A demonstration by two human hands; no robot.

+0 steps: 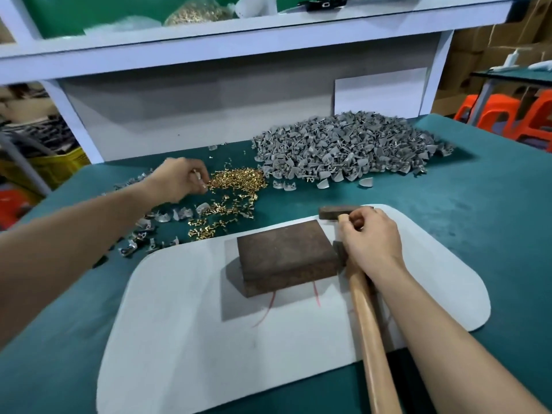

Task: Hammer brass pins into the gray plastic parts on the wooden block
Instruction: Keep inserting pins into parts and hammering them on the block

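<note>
Lying between hands: wooden block

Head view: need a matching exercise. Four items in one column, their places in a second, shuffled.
Items:
1. brass pins
2. gray plastic parts
3. wooden block
4. hammer

Places:
A. on the white mat, top face bare
B. big heap at the far side of the green table
C. beside the block, handle gripped by the right hand
D. loose pile at the fingertips of the left hand

Pairs: 1-D, 2-B, 3-A, 4-C
</note>
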